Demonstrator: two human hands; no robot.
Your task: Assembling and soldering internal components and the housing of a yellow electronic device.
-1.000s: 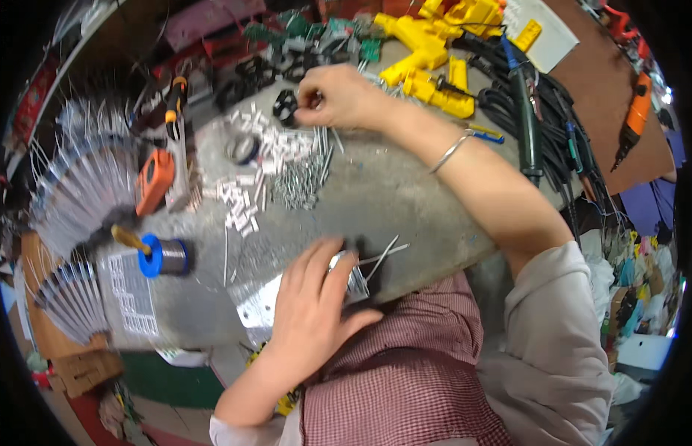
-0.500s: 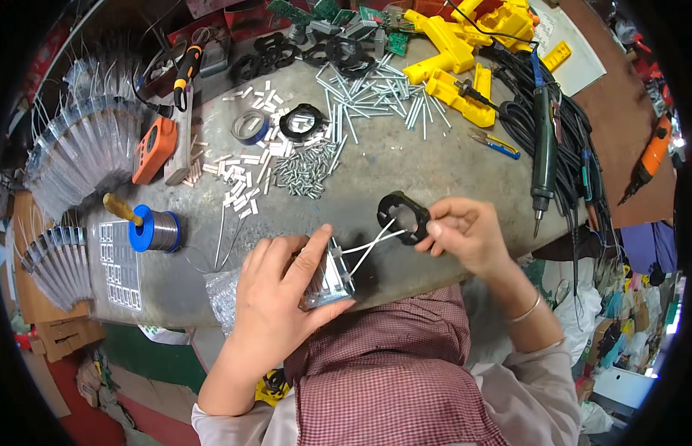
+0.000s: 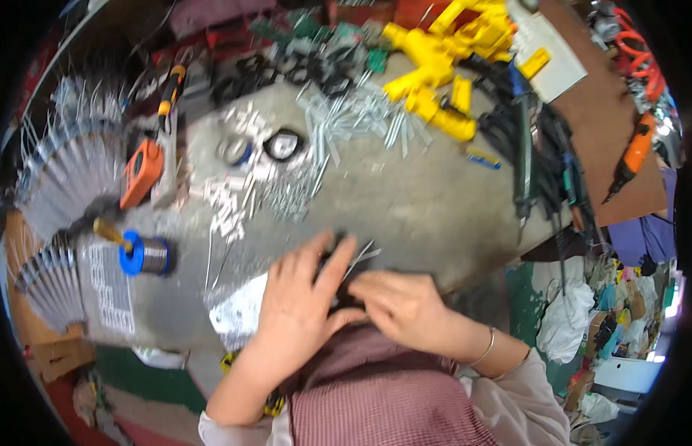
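Observation:
Close together at the table's front edge, my left hand (image 3: 298, 297) and my right hand (image 3: 402, 308) meet around one small assembly. My left hand is curled over the silvery part, which its fingers mostly hide. The fingers of my right hand are closed at the black ring (image 3: 344, 296), of which only a dark patch shows between the hands. Two thin white wires (image 3: 365, 255) stick out beyond the fingertips and cross. Blur hides how ring and silvery part sit together. Beside my left hand lies clear plastic wrap (image 3: 238, 312).
A blue solder spool (image 3: 147, 254) stands at left, near an orange device (image 3: 142, 172) and a fan of wrapped parts (image 3: 78, 163). Farther back lie small screws (image 3: 286, 193), metal rods (image 3: 357, 119) and yellow housings (image 3: 428, 67). A dark power screwdriver (image 3: 526, 149) hangs at right.
My right hand has moved left and nearer with the black ring, up to the silvery part in my left hand. The view has shifted slightly and blurred.

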